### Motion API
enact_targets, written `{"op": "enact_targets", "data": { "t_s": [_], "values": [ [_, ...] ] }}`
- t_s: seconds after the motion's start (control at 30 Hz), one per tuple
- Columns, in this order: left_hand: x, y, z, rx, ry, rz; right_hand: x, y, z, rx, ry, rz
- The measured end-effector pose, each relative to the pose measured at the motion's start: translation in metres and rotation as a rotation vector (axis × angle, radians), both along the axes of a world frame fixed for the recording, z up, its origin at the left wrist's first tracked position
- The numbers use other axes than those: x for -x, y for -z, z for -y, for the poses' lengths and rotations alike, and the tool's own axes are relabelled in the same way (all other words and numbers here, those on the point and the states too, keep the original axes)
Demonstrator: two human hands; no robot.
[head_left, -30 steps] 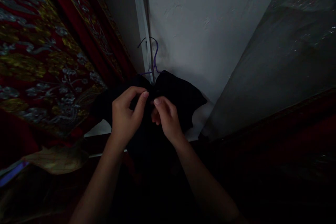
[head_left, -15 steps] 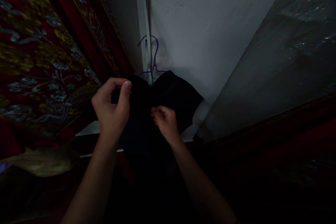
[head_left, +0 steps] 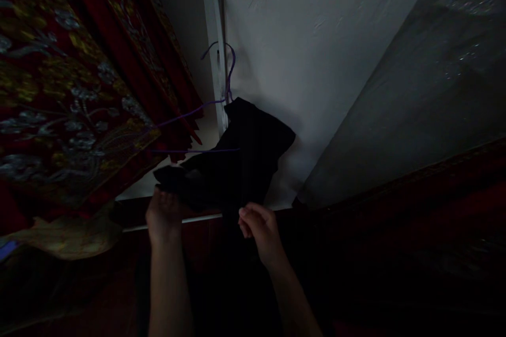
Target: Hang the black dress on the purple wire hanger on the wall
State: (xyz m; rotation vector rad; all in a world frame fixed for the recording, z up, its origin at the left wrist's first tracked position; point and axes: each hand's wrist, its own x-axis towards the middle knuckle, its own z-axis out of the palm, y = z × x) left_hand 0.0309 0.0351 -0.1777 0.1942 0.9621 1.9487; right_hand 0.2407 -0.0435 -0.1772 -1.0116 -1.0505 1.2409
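A dark short-sleeved garment that looks like a black shirt [head_left: 256, 142] hangs by one shoulder from a thin purple hanger [head_left: 192, 111]. The hanger's left arm is bare, and its bottom bar runs into the cloth. My left hand [head_left: 163, 218] is closed on the shirt's loose left part, below the hanger's bare end; its fingertips are partly hidden by the cloth. My right hand [head_left: 259, 226] pinches the front of the shirt lower down, thumb against the fingers. Darkness hides the shirt's lower part.
The hanger's hook goes over a pale strip [head_left: 211, 5] on the white wall [head_left: 308, 37]. Red cloth with gold and silver embroidery [head_left: 79, 89] hangs close on the left. A plastic-covered panel [head_left: 427, 100] leans at right. A pale bundle [head_left: 75, 237] lies lower left.
The shirt's left shoulder has come off the hanger, baring its left arm. My left hand moved down and closed on the cloth; my right hand moved down and slightly right.
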Motion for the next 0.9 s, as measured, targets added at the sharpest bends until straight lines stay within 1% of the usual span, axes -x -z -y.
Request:
{"op": "enact_targets", "data": {
  "t_s": [0.03, 0.07, 0.1, 0.13, 0.17, 0.2, 0.27, 0.33, 0.4, 0.47, 0.53, 0.57, 0.63, 0.7, 0.77, 0.8, 0.83, 0.87, 0.9],
  "values": [
    [-0.008, 0.014, 0.008, 0.054, -0.024, -0.002, 0.001, 0.004, 0.006, 0.019, -0.022, -0.02],
    [-0.015, 0.025, 0.015, 0.083, -0.026, -0.002, 0.001, 0.007, 0.01, 0.037, -0.048, -0.026],
    [-0.022, 0.033, 0.02, 0.104, -0.011, 0.005, 0.0, 0.011, 0.013, 0.055, -0.07, -0.018],
    [-0.028, 0.035, 0.025, 0.101, 0.032, 0.009, -0.001, 0.014, 0.014, 0.071, -0.082, 0.005],
    [-0.034, 0.034, 0.029, 0.084, 0.08, 0.013, -0.004, 0.017, 0.014, 0.083, -0.085, 0.038],
    [-0.039, 0.029, 0.032, 0.061, 0.129, 0.011, -0.007, 0.02, 0.012, 0.093, -0.077, 0.082],
    [-0.05, 0.014, 0.038, 0.001, 0.211, -0.002, -0.015, 0.026, 0.007, 0.099, -0.051, 0.214],
    [-0.061, -0.001, 0.045, -0.079, 0.285, -0.023, -0.022, 0.03, 0.005, 0.056, -0.023, 0.378],
    [-0.073, -0.011, 0.056, -0.16, 0.378, -0.083, -0.023, 0.03, 0.007, -0.009, -0.025, 0.468],
    [-0.085, -0.014, 0.067, -0.207, 0.484, -0.212, -0.018, 0.025, 0.012, -0.071, -0.088, 0.429],
    [-0.094, -0.017, 0.078, -0.22, 0.557, -0.4, -0.009, 0.017, 0.017, -0.104, -0.154, 0.318],
    [-0.098, -0.02, 0.083, -0.234, 0.582, -0.506, -0.004, 0.014, 0.019, -0.103, -0.157, 0.257],
    [-0.1, -0.029, 0.089, -0.287, 0.592, -0.724, 0.003, 0.008, 0.021, -0.039, -0.112, 0.151],
    [-0.097, -0.038, 0.09, -0.346, 0.552, -0.927, 0.003, 0.004, 0.021, 0.091, -0.061, 0.097],
    [-0.088, -0.04, 0.086, -0.378, 0.499, -1.063, -0.003, -0.002, 0.019, 0.228, -0.076, 0.114],
    [-0.082, -0.038, 0.083, -0.381, 0.503, -1.093, -0.008, -0.007, 0.018, 0.291, -0.11, 0.132],
    [-0.075, -0.032, 0.08, -0.374, 0.552, -1.1, -0.013, -0.013, 0.016, 0.345, -0.159, 0.146],
    [-0.069, -0.024, 0.077, -0.347, 0.64, -1.094, -0.019, -0.02, 0.013, 0.387, -0.217, 0.16],
    [-0.062, -0.014, 0.074, -0.3, 0.76, -1.085, -0.026, -0.03, 0.01, 0.417, -0.269, 0.181]
  ]
}}
